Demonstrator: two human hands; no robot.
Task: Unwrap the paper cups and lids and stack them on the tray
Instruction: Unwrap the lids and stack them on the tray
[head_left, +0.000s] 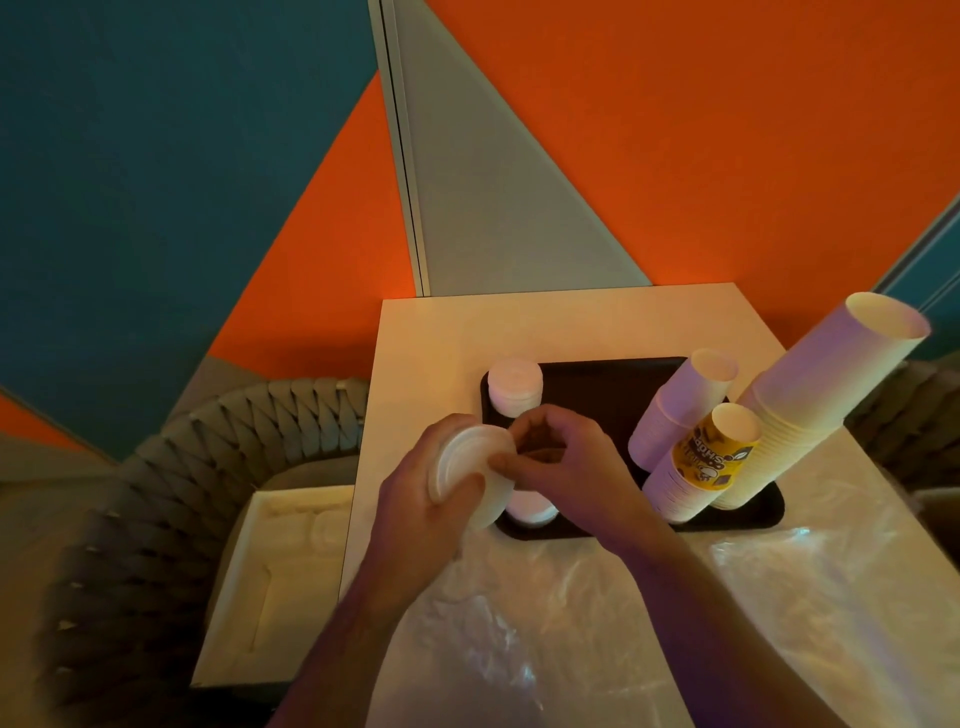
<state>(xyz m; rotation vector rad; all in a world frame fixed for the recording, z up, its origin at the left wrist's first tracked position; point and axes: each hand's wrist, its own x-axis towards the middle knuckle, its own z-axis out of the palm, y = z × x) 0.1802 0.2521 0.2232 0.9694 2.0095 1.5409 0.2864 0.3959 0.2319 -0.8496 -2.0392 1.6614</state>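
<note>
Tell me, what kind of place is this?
Probably a cafe or snack shop. Stacks of paper cups and lids stand on a black tray on a small table, with woven chairs beside it and bright orange and teal walls.

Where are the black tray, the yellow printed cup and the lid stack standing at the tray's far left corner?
black tray (597, 384): head view, bare floor of the tray.
yellow printed cup (714, 457): head view, its printed side wall.
lid stack (515, 387): head view, the top lid.
</note>
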